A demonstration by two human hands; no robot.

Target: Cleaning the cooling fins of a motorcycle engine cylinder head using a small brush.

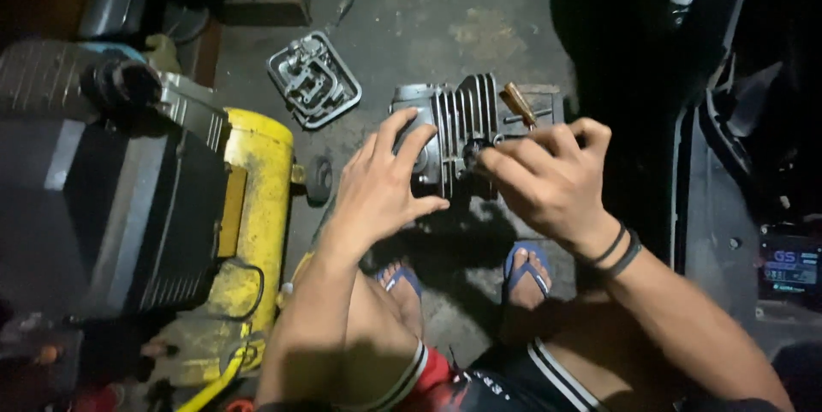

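Handling: grey finned cast-metal engine cylinder block [458, 134] sitting on the concrete floor [445, 18], directly under and between both hands. Judging it heavy, rigid and probably oily; thin fins looking sharp-edged and liable to chip if dropped. Judging the solid flat flank beneath the left palm the soundest place for taking hold, not the fins.

Left hand [385, 185] spreading open, fingers splayed and pressing against the block's near face, bracing rather than clamping. Right hand [548, 176] closing its fingertips together at a dark port on the block; anything pinched there too small for telling. Brown wooden tool handle [518, 104] projecting just beyond the right knuckles, not being held.

Count: one cylinder block; one wooden handle; one grey metal cover plate [312, 78] lying well beyond the left hand; one yellow cylindrical tank [253, 206] left of the left forearm; two blue sandals [524, 271] below the hands.
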